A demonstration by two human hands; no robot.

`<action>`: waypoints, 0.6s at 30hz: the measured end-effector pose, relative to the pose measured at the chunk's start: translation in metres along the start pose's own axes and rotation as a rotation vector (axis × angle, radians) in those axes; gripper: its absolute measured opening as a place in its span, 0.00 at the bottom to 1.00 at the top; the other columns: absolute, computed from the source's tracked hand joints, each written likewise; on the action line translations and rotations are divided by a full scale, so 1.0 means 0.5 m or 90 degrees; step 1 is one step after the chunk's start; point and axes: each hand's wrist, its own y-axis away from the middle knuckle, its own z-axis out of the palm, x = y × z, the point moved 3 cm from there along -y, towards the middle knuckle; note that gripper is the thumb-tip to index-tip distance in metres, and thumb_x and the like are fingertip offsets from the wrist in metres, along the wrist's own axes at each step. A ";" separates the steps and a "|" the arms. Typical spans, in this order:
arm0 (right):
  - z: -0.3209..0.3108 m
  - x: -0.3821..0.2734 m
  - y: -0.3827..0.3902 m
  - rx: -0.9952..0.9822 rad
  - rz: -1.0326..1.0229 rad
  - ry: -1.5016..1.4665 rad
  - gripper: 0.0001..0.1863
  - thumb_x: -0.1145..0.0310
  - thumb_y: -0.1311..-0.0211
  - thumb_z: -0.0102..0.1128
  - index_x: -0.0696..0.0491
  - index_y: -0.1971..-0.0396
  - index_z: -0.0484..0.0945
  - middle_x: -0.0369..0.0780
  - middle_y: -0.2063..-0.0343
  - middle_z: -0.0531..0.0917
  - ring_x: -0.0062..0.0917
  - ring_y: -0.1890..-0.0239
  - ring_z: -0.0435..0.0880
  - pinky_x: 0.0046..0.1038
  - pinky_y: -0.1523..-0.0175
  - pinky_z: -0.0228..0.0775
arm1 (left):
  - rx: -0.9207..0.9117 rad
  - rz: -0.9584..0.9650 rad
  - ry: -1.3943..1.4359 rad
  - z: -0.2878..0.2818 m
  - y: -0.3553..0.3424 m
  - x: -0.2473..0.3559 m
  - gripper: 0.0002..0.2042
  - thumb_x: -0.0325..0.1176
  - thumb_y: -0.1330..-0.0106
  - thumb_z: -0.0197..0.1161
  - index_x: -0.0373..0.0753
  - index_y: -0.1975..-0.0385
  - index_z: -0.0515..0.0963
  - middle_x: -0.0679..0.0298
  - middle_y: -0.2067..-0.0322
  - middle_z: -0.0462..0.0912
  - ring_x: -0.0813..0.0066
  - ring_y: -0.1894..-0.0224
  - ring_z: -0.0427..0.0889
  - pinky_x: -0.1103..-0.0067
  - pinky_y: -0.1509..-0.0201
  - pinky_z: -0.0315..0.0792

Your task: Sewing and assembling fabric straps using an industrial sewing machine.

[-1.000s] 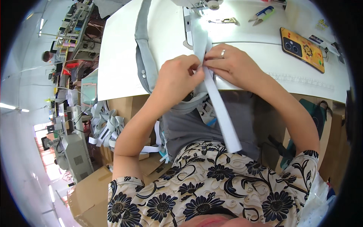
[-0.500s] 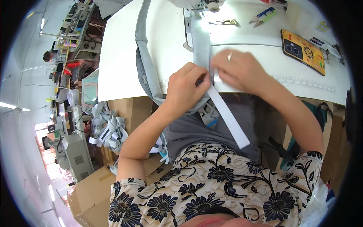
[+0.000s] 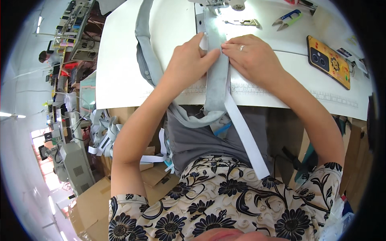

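Note:
A grey padded fabric strip [image 3: 216, 82] runs from under the sewing machine head [image 3: 219, 5] toward me, with its loose length looping below the table edge. My left hand [image 3: 189, 62] is closed on the strip's left edge near the presser area, thumb over the fabric. My right hand [image 3: 253, 64] has its fingers together, gripping the right edge opposite. A white tape [image 3: 245, 136] hangs from under that right edge across my lap. Another grey length with a zipper [image 3: 144, 60] lies to the left on the white table [image 3: 114, 52].
Blue-green thread snips [image 3: 287, 19], a brass-coloured metal attachment [image 3: 241, 23] and a yellow-cased phone [image 3: 327, 62] lie on the right. Grey and white strap pieces [image 3: 104, 136] hang at the lower left beside cardboard [image 3: 86, 201]. Another person [image 3: 50, 57] is among machines at far left.
Both hands have moved up along the grey strip toward the machine head and now grip opposite edges. More of the strip shows flat below them, and the white tape's free end sits lower.

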 end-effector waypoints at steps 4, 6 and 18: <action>-0.024 -0.019 0.004 -0.003 -0.017 0.020 0.08 0.71 0.51 0.60 0.58 0.71 0.80 0.40 0.64 0.85 0.31 0.54 0.81 0.31 0.48 0.73 | 0.032 0.096 -0.063 0.036 0.028 0.016 0.34 0.39 0.40 0.65 0.26 0.38 0.63 0.59 0.82 0.77 0.78 0.79 0.78 0.80 0.74 0.71; -0.030 -0.027 0.005 -0.018 -0.015 0.017 0.09 0.71 0.53 0.61 0.58 0.71 0.80 0.40 0.64 0.85 0.30 0.54 0.80 0.30 0.47 0.72 | 0.034 0.099 -0.036 0.038 0.060 0.021 0.34 0.38 0.41 0.65 0.25 0.38 0.62 0.59 0.82 0.76 0.79 0.79 0.77 0.79 0.74 0.71; -0.025 0.020 -0.007 -0.047 0.023 0.087 0.11 0.69 0.49 0.59 0.56 0.66 0.80 0.35 0.64 0.83 0.26 0.51 0.77 0.30 0.46 0.68 | 0.099 0.196 -0.106 0.037 -0.009 0.033 0.30 0.36 0.42 0.65 0.23 0.43 0.67 0.55 0.85 0.74 0.69 0.83 0.75 0.75 0.75 0.69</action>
